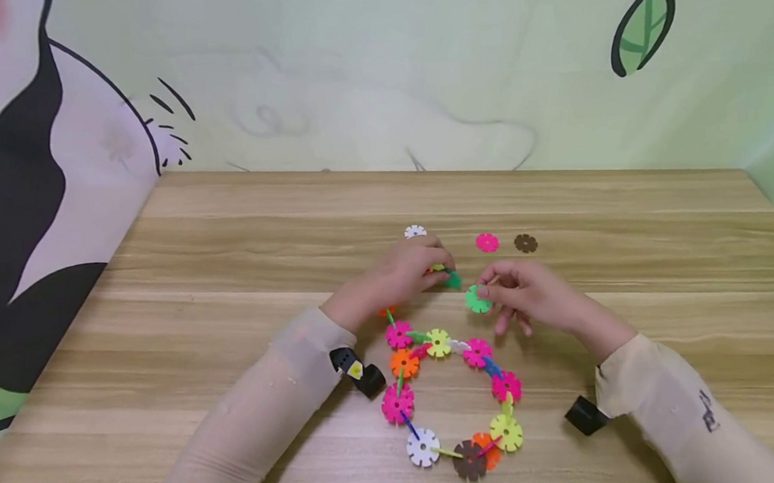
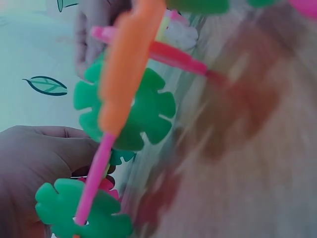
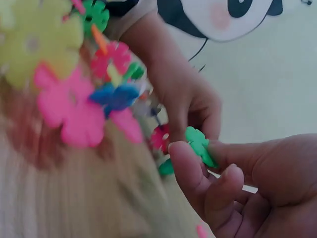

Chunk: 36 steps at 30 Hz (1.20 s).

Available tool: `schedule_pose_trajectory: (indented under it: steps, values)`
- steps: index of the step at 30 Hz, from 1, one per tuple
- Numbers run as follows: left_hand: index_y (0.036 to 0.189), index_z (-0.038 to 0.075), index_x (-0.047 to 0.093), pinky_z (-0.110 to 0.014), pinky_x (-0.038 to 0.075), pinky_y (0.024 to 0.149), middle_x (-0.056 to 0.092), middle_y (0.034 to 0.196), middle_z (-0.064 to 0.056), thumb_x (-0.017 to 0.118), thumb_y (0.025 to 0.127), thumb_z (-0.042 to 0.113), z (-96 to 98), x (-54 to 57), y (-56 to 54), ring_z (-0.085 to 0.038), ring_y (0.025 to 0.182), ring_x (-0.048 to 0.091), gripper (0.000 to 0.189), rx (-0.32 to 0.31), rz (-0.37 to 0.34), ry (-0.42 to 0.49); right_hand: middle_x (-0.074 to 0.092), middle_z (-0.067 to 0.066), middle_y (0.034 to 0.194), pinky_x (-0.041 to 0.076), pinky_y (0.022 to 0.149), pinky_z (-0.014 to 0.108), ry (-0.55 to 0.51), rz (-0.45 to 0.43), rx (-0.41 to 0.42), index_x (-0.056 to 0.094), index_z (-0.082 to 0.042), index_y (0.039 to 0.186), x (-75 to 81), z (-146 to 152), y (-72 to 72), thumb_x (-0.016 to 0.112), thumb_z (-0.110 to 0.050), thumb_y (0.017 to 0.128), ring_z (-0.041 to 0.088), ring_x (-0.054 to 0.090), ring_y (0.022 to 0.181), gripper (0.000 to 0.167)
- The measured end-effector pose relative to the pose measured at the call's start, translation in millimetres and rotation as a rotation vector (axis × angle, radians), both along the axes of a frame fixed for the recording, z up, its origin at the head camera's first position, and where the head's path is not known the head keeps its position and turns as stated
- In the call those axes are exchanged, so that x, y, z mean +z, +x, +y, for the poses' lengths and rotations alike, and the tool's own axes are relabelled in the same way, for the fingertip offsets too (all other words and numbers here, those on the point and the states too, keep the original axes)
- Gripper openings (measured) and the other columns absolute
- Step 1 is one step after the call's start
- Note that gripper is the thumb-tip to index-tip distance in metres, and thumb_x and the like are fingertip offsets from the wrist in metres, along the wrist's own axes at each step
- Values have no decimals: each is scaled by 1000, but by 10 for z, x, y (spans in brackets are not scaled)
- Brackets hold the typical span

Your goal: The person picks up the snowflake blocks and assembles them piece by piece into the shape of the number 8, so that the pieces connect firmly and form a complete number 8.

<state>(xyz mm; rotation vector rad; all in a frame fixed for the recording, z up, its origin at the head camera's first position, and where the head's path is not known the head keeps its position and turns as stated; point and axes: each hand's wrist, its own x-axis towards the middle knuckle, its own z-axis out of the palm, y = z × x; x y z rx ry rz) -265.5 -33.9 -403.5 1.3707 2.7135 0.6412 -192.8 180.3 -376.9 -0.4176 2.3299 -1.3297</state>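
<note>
Between thumb and fingers my right hand [image 1: 535, 298] pinches a light green notched plastic disc [image 1: 476, 300], seen nearly edge-on in the right wrist view. Just left of it, my left hand [image 1: 408, 266] grips the end of a chain of notched discs, where a darker green disc [image 1: 454, 279] and a bit of yellow stick out past the fingers. The light green disc is close to this end but apart from it in the head view. From under the left hand the chain runs down into a loop of pink, white, brown and yellow discs [image 1: 507, 433] slotted edge to edge.
Beyond the hands lie a loose pink disc [image 1: 487, 243], a brown disc [image 1: 526, 243] and a white disc [image 1: 415, 231]. The wooden table [image 1: 256, 229] meets a wall with painted figures at the back. Black wrist cameras [image 1: 586, 415] hang under both sleeves.
</note>
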Motion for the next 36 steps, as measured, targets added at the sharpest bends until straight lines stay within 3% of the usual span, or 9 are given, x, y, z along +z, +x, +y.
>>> schedule_pose_trajectory:
  steps: [4, 11, 21, 30, 36]
  values:
    - [101, 11, 72, -29, 49, 89, 66, 103, -4, 65, 91, 18, 0, -8, 5, -18, 98, 61, 15, -5, -4, 22, 62, 8, 69, 43, 42, 23, 23, -29, -44, 54, 5, 107, -131, -5, -90, 47, -11, 101, 13, 61, 53, 20]
    - [102, 9, 73, -27, 50, 88, 67, 102, -5, 64, 91, 17, -13, -3, 20, -18, 96, 63, 16, -4, 8, 31, 61, 5, 70, 44, 45, 21, 45, 39, -121, 52, 9, 109, -273, -67, -189, 48, -10, 100, 9, 57, 52, 21]
    - [98, 8, 74, -25, 51, 87, 69, 99, -5, 67, 89, 13, -20, -37, 18, -17, 95, 64, 12, -59, 102, 81, 57, 3, 66, 41, 43, 19, -3, 67, -126, 54, 10, 108, -332, -60, -238, 48, -9, 100, 6, 52, 49, 21]
    - [97, 6, 74, -27, 51, 88, 69, 99, -7, 66, 90, 14, -25, -80, 27, -20, 95, 64, 13, -69, 186, 164, 56, 3, 64, 39, 42, 21, 12, 122, -146, 57, 6, 105, -323, -80, -235, 48, -11, 100, 8, 48, 47, 19]
    - [97, 6, 73, -27, 51, 88, 70, 98, -7, 65, 90, 14, -11, -85, 17, -20, 95, 65, 13, -75, 197, 171, 56, 5, 62, 40, 41, 22, 13, 187, -150, 59, 5, 102, -358, -116, -253, 50, -10, 99, 10, 48, 45, 17]
